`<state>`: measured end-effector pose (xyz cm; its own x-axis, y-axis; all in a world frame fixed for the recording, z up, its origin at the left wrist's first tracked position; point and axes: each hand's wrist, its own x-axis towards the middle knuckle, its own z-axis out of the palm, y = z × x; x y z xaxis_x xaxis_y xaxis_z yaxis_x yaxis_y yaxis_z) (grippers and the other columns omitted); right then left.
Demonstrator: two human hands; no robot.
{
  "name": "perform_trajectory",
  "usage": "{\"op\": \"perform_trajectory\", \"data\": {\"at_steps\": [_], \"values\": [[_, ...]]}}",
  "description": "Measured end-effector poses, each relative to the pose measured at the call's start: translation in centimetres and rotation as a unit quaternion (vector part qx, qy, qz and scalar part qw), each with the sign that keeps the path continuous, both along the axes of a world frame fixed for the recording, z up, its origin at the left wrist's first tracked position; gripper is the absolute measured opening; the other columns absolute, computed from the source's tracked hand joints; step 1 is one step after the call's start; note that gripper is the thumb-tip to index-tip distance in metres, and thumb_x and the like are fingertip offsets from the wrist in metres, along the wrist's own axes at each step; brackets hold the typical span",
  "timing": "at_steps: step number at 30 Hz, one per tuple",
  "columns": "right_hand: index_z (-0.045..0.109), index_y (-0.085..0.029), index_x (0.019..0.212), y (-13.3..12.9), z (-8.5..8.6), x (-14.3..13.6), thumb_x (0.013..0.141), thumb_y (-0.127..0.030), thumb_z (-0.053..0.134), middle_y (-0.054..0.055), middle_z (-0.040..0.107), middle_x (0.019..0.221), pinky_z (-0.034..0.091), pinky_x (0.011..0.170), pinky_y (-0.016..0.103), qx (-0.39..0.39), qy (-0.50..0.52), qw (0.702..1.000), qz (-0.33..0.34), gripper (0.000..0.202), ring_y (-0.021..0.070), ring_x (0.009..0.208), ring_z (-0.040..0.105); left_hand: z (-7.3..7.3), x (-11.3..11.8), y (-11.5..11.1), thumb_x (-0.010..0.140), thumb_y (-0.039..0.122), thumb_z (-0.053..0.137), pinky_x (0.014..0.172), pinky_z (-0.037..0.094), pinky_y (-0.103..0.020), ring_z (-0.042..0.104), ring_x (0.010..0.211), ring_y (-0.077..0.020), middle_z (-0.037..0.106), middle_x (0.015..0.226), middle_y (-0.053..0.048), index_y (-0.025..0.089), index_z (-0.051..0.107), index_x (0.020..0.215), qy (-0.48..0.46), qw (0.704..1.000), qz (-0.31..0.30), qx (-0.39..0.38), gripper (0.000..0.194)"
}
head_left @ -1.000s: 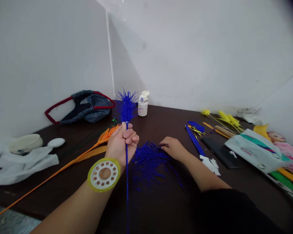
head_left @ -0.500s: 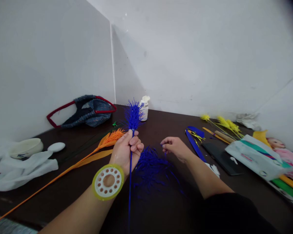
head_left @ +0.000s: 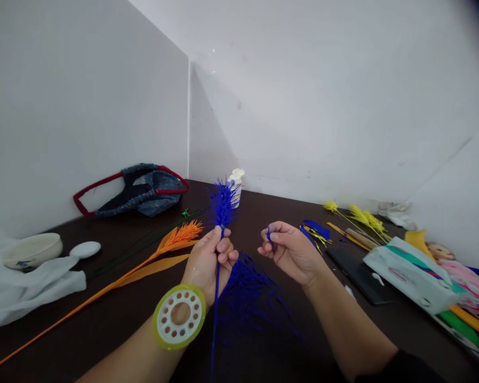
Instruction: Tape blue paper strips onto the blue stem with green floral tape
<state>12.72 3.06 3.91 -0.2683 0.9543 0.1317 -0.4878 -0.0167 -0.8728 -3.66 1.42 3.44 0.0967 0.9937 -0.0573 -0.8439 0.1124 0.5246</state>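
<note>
My left hand [head_left: 211, 258] is closed around the stem of a blue wheat-like ear [head_left: 223, 203], which stands upright with its bristly head above the fingers. A yellow-edged tape roll [head_left: 179, 316] sits around or against my left wrist. To the right, my right hand [head_left: 289, 247] pinches a small blue strip [head_left: 269, 234] between thumb and forefinger, apart from the ear. Below and between the hands lies a loose pile of blue frayed pieces [head_left: 249, 290] on the dark table [head_left: 263, 356].
An orange ear [head_left: 183, 232] with a long stem lies left, near a bowl [head_left: 34, 250] and a denim bag [head_left: 151, 189]. A white bottle [head_left: 236, 186] stands behind. Yellow ears [head_left: 367, 219], a black flat object [head_left: 357, 274], a plastic pouch [head_left: 411, 276] and a doll [head_left: 463, 274] lie right.
My right hand has risen from beside the blue pile, and a blue strip now shows in its pinch. The blue ear and my left hand appear slightly lower in the view.
</note>
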Motion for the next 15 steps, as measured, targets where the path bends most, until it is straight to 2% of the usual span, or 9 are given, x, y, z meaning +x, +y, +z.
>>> {"op": "perform_trajectory", "data": {"at_steps": [3,7,11,15], "values": [[0.063,-0.018,0.068,-0.3,0.4,-0.5,0.064,-0.010,0.068,-0.004,0.060,0.064,0.051,0.064,0.028,0.019,-0.017,0.999,-0.033,0.010,0.0068,0.050,0.055,0.0,0.1,-0.1,0.087,0.021,0.048,0.043,0.036,-0.015,0.031,0.036,-0.0012,0.035,0.045,0.008,0.011,0.053,0.075,0.000,1.000,-0.001,0.000,0.017],[0.064,-0.017,0.069,-0.6,0.9,-1.4,0.062,-0.009,0.068,-0.004,0.060,0.066,0.048,0.060,0.025,0.093,-0.078,0.987,-0.104,0.012,0.0079,0.054,0.058,-0.3,0.2,-0.1,0.085,0.023,0.052,0.043,0.036,-0.015,0.032,0.036,-0.0012,0.038,0.045,0.008,0.010,0.054,0.075,0.004,1.000,-0.005,0.013,0.016],[0.063,-0.018,0.077,-1.0,1.6,-2.1,0.067,-0.012,0.066,-0.002,0.062,0.067,0.048,0.061,0.027,0.190,-0.192,0.954,-0.128,0.012,0.0118,0.060,0.062,-0.7,0.3,-0.1,0.084,0.026,0.054,0.043,0.036,-0.016,0.031,0.036,-0.0010,0.039,0.045,0.007,0.010,0.055,0.075,0.015,1.000,-0.004,0.023,0.018],[0.062,-0.019,0.079,-1.2,2.4,-2.0,0.070,-0.012,0.062,-0.001,0.063,0.070,0.049,0.062,0.030,0.237,-0.298,0.916,-0.126,0.011,0.0145,0.065,0.064,-0.9,0.4,0.0,0.084,0.025,0.054,0.043,0.036,-0.016,0.031,0.037,-0.0009,0.039,0.045,0.007,0.010,0.055,0.076,0.015,0.999,-0.004,0.028,0.017]]}}
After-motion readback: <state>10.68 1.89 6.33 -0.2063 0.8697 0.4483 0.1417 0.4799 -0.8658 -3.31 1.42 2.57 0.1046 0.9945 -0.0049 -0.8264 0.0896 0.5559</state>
